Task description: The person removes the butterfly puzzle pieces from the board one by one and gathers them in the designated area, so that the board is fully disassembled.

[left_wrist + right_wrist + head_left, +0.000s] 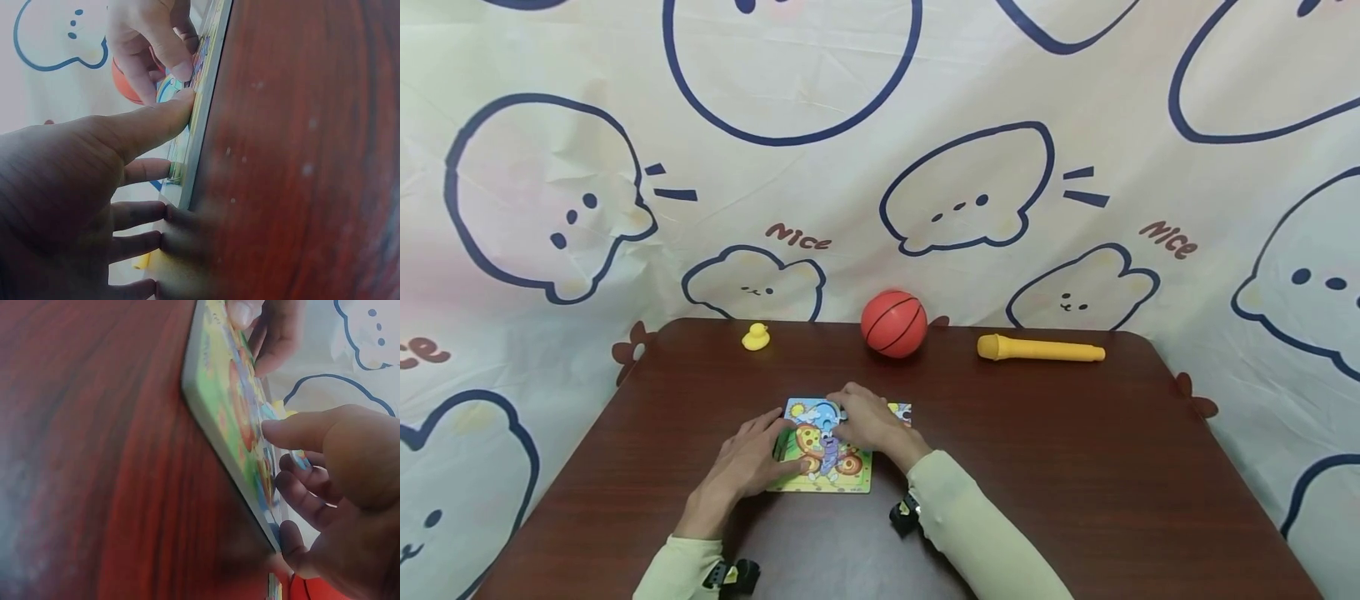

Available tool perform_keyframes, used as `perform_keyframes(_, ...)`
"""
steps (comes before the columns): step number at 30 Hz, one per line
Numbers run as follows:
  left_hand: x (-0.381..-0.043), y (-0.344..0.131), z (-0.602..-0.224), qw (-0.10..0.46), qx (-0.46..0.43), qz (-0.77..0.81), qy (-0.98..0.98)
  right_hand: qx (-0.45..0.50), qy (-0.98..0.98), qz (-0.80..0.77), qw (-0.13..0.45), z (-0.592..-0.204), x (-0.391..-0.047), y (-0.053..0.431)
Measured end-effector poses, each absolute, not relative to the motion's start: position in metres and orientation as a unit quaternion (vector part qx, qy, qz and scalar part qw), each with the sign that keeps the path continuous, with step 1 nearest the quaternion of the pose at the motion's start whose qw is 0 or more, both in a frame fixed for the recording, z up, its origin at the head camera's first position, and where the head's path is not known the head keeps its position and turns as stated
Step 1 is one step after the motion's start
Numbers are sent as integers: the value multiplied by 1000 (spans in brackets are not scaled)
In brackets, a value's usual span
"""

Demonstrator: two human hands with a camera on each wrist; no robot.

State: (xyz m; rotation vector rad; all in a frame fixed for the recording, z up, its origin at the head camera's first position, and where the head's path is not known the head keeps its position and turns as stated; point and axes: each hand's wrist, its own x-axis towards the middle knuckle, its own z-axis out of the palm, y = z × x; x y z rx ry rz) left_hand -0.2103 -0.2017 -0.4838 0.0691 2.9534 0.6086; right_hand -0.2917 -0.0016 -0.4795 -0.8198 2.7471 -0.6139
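Note:
A picture puzzle board (861, 482) with a colourful cartoon butterfly lies flat on the table. My left hand (745, 458) is at its left side, thumb resting on the picture and the other fingers spread along the left edge. Over the board's upper right part, my right hand (868, 421) pinches a small puzzle piece (300, 459), which stands tilted between thumb and fingers in the right wrist view. My right hand hides part of the board's upper right. Just beyond that edge, another patterned piece (900, 412) shows from behind the hand.
Along the back of the brown table (1037, 467) sit a yellow rubber duck (756, 337), a red ball (893, 324) with black lines, and a yellow toy microphone (1041, 348). A printed cloth (842, 192) hangs behind the table.

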Motion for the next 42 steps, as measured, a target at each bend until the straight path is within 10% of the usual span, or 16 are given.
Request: perform_keyframes(42, -212, -201, -485, 61, 22, 201, 977, -254, 931, -249, 76, -483, -303, 103)
